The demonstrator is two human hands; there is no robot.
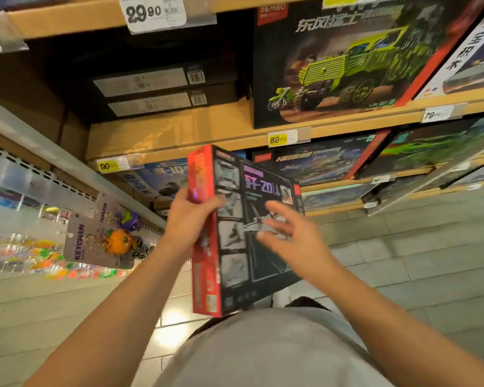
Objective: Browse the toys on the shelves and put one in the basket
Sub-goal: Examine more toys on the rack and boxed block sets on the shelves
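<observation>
1. Flat dark toy box with a red spine and jet pictures (252,233): held in mid-air in front of the shelves, above the grey tiled floor (430,247); long axis running near to far, far end tipped up toward the shelves, red spine facing left, printed face turned right.
2. Left hand (189,216): gripping the box at the upper part of the red spine, thumb wrapped onto the printed face, fingers curled round the far side.
3. Right hand (285,233): open, fingers spread and blurred, over the middle of the printed face; touching or just clear of it, cannot tell.
4. Near end of the box: just above the grey shirt (263,350), close to the body.
5. Far top corner of the box: just below the front edge of the tan wooden shelf (179,135) bearing yellow price tags (277,139).
6. Open room: bare floor to the right of the box and behind the right hand.
7. On that shelf, far right: large black box showing a green armoured truck (333,65), standing upright; far left, two flat black boxes (162,89) stacked.
8. Lower shelves: more boxed sets, leaning.
9. Left: hanging keychain cards with an orange figure (118,241), well apart from the box.
</observation>
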